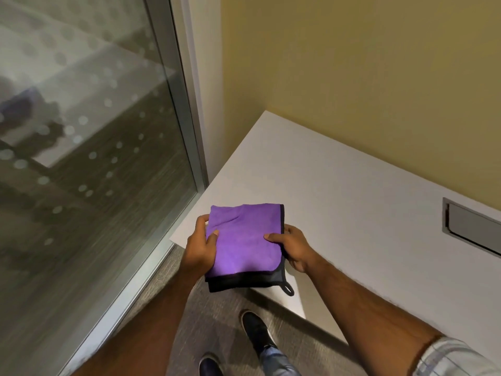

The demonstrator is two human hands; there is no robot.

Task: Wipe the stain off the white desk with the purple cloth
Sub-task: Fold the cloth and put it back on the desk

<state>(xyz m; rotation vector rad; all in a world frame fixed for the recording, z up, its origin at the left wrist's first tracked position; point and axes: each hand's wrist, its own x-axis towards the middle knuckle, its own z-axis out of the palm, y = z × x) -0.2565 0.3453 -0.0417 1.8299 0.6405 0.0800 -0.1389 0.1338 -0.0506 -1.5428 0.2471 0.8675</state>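
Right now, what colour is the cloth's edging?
Black, around the purple cloth; clearest in the head view.

Fingers of both hands hidden under purple cloth [242, 240], grommet plate [473, 226] cut off at right edge — glass partition [89, 147] blurred

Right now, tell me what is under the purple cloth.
Under the folded purple cloth lie its own dark layers, then the near corner of the white desk and grey floor. Both hands' fingers curl beneath it, hidden. No stain shows; whatever desk it covers stays unseen.
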